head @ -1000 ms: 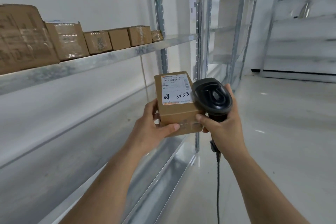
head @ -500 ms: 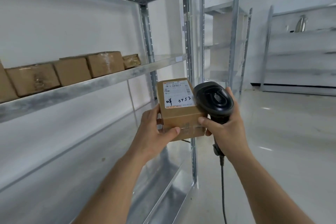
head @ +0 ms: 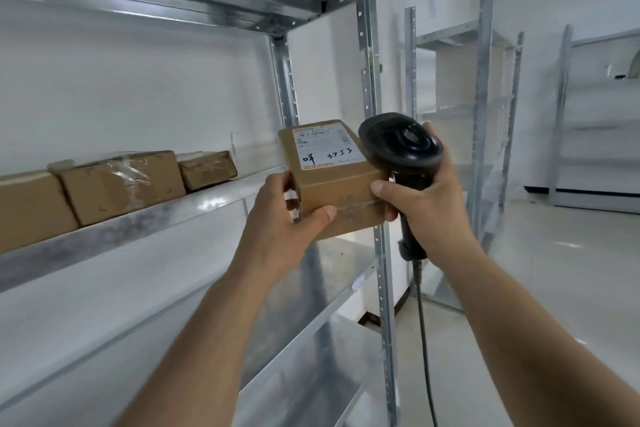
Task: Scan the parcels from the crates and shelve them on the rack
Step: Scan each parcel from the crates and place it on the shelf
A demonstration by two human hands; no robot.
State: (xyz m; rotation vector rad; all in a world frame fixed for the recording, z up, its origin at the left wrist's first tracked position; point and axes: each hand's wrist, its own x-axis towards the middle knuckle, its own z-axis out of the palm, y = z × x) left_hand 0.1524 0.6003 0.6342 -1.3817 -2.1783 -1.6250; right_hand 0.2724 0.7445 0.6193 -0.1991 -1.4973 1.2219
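Note:
A small brown cardboard parcel [head: 332,184] with a white label and handwritten numbers is held up in front of me at shelf height. My left hand [head: 284,218] grips its left side, thumb along the front. My right hand [head: 422,204] grips the handle of a black corded barcode scanner [head: 401,149], its thumb pressing the parcel's right front edge. The scanner head sits against the parcel's right side. The metal rack shelf [head: 138,225] runs to the left, carrying a row of parcels [head: 124,184].
The rack's front upright post [head: 374,114] stands just behind the held parcel. A lower shelf [head: 311,340] lies below. More bare metal racks [head: 485,114] stand at the right against the white wall. The scanner cable [head: 424,340] hangs down toward the floor.
My view has swung right along the rack, so fewer shelved parcels show. The parcel and scanner have risen to shelf height near the rack's right end. Both grips are unchanged.

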